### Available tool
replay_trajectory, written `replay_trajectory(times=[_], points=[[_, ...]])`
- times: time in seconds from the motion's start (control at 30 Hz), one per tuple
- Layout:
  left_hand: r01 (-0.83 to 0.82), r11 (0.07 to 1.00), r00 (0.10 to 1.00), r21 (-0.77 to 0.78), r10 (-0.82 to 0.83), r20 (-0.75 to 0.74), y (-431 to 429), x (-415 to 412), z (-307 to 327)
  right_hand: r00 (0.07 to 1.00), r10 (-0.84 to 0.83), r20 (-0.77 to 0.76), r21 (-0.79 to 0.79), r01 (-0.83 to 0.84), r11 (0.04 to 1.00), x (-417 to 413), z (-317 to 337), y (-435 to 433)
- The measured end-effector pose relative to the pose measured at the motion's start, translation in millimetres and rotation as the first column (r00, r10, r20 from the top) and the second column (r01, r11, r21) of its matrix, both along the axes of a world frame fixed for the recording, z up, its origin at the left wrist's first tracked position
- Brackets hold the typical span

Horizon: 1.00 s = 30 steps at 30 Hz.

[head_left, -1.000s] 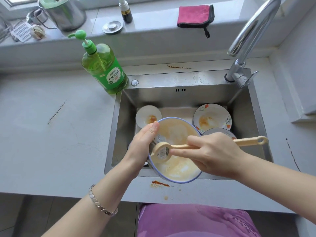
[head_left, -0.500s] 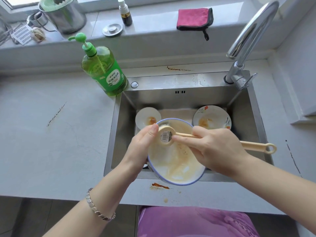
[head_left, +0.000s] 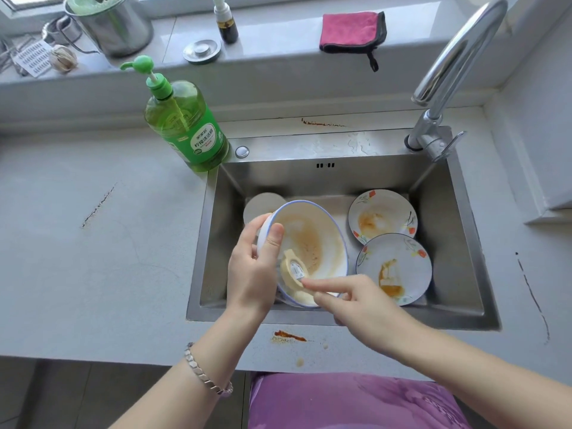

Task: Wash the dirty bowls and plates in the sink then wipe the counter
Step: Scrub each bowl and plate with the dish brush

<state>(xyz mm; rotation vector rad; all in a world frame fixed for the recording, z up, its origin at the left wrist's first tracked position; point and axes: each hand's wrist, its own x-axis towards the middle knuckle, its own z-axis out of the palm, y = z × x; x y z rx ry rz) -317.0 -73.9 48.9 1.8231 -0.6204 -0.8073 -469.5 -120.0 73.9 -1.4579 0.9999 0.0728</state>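
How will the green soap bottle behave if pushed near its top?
The green soap bottle looks nearly full, so probably heavy and stable. Being tall, it might tip from a high push, perhaps into the sink beside it.

Legible print: one bottle label only.
The translucent green plastic pump bottle of dish soap (head_left: 184, 125) wears a green label (head_left: 201, 143) reading "柠檬洗洁精"; its smaller print is blurred. The white barcode sticker (head_left: 297, 270) on the cream round-headed dish brush (head_left: 288, 261) is illegible.

Bright, soft daylight — sharp centre, wide-angle bending at edges
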Motion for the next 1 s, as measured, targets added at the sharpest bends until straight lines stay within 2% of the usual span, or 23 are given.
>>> replay_trajectory(times=[0.07, 0.13, 0.23, 0.33, 0.4, 0.47, 0.6, 0.7, 0.87, 1.0], points=[[-0.014, 0.998, 0.999, -0.059, 0.012, -0.032, -1, -4, 0, 0.986, -0.159, 0.043, 0.2, 0.147, 0.969, 12, 6, -5], [-0.022, 0.989, 0.998, -0.144, 0.012, -0.068, -2, -6, 2, 0.947, -0.316, 0.055, 0.352, 0.278, 0.894, 21, 13, -15], [-0.026, 0.967, 0.998, -0.252, 0.009, -0.066, -1, -9, 8, 0.843, -0.532, 0.076, 0.488, 0.434, 0.758, 29, 22, -27], [-0.016, 0.951, 0.998, -0.309, -0.001, -0.055, -1, -7, 11, 0.775, -0.625, 0.089, 0.575, 0.473, 0.668, 35, 29, -25], [-0.016, 0.95, 0.998, -0.313, -0.005, -0.067, -2, -6, 9, 0.807, -0.582, 0.1, 0.584, 0.426, 0.691, 37, 31, -16], [-0.041, 0.952, 0.994, -0.305, 0.009, -0.105, -4, -2, 7, 0.873, -0.474, 0.119, 0.553, 0.338, 0.762, 35, 30, -6], [-0.007, 0.963, 0.999, -0.269, -0.005, -0.045, -6, 7, 7, 0.958, -0.277, 0.076, 0.436, 0.218, 0.873, 15, 32, 1], [0.006, 0.975, 0.998, -0.224, -0.019, -0.054, -5, 6, 6, 0.974, -0.221, 0.042, 0.391, 0.187, 0.901, 11, 32, -7], [0.071, 0.974, 0.993, -0.217, -0.089, -0.076, -2, -9, 2, 0.936, -0.339, 0.089, 0.365, 0.286, 0.886, 22, 29, -26], [0.044, 0.979, 0.994, -0.199, -0.063, -0.093, -6, 0, 5, 0.984, -0.158, 0.077, 0.342, 0.123, 0.932, 11, 26, -14]])
